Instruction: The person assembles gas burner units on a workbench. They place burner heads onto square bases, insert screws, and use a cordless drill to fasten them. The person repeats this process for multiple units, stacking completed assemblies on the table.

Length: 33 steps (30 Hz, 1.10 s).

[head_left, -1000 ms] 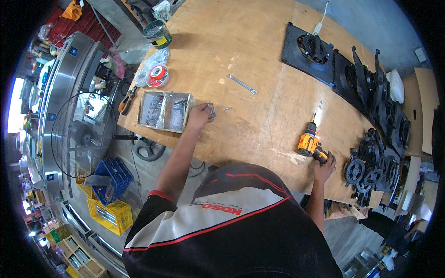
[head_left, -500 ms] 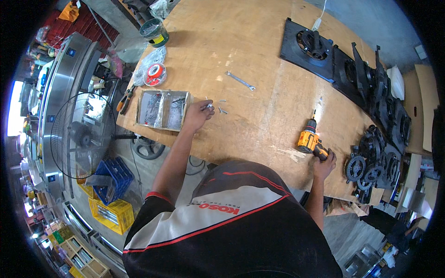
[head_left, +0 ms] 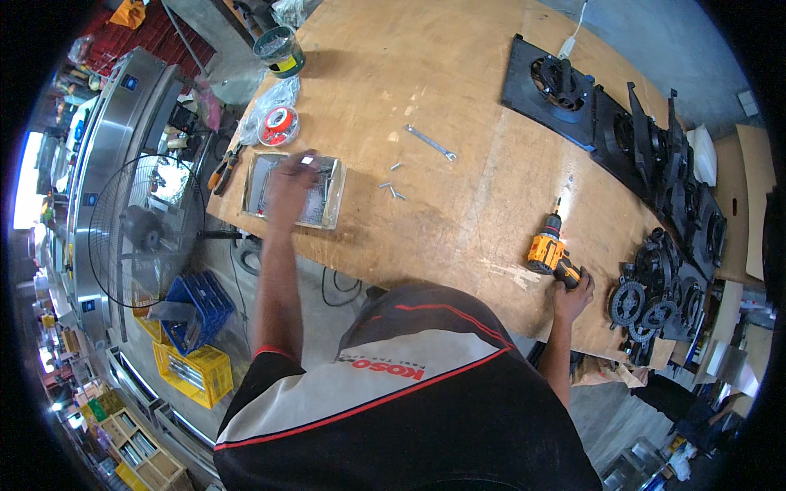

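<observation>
Head view: the left hand (head_left: 288, 184) reaches into the shallow clear plastic tray (head_left: 332, 196) near the left edge of the big brown wooden table (head_left: 458, 106). It is blurred, so I cannot tell if its fingers pinch anything. The right hand (head_left: 571, 296) wraps around the grip of the yellow and black power drill (head_left: 550, 250) at the near table edge. The drill looks heavy and hard, best held by its grip. A few small silver screws (head_left: 391, 191) lie just beside the tray, tiny, light and easy to drop
</observation>
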Each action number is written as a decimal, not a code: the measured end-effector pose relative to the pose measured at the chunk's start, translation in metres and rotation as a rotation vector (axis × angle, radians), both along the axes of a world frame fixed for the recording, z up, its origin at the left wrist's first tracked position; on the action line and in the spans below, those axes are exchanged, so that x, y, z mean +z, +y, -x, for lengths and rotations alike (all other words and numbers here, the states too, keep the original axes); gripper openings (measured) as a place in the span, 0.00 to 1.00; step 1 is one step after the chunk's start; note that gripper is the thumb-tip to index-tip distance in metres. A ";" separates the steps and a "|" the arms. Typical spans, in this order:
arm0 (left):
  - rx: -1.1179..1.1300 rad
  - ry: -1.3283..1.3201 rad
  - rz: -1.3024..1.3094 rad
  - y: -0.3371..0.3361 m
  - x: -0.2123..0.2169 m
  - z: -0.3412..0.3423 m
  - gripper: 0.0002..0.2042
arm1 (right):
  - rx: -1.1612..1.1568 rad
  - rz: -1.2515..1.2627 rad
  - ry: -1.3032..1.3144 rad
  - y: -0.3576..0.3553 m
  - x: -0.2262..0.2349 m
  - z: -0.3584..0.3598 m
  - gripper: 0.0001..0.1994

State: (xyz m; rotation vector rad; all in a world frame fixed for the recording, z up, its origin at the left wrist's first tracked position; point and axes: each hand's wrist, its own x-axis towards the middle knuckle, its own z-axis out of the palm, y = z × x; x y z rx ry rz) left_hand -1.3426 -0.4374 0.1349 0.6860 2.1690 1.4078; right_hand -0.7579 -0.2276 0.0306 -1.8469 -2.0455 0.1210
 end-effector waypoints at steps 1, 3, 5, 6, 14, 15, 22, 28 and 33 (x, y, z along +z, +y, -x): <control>0.066 0.017 -0.009 -0.012 0.009 0.016 0.15 | 0.003 -0.002 0.000 0.001 0.000 0.001 0.36; 0.144 0.384 0.240 -0.036 0.012 0.046 0.14 | -0.003 -0.004 -0.002 0.000 0.001 0.002 0.36; 0.119 0.420 0.438 -0.049 0.007 0.057 0.14 | -0.029 -0.007 0.003 -0.002 0.000 0.004 0.36; 0.110 0.436 0.541 -0.057 0.000 0.064 0.15 | -0.021 -0.005 0.004 -0.001 0.000 0.006 0.36; -0.108 0.504 0.710 -0.055 -0.026 0.027 0.23 | 0.005 -0.026 -0.036 0.003 -0.005 -0.003 0.35; -0.097 0.559 0.642 -0.054 -0.031 0.028 0.27 | -0.001 -0.023 -0.030 0.003 -0.006 -0.001 0.35; 0.226 -0.393 0.106 -0.032 -0.041 -0.015 0.24 | 0.010 -0.053 -0.044 0.005 -0.007 0.001 0.35; 0.090 -0.259 0.079 -0.043 -0.085 -0.014 0.30 | 0.017 -0.025 -0.068 0.006 -0.007 -0.001 0.35; -0.292 0.590 0.811 -0.038 -0.040 -0.019 0.28 | 0.006 -0.012 -0.065 0.006 -0.006 -0.003 0.35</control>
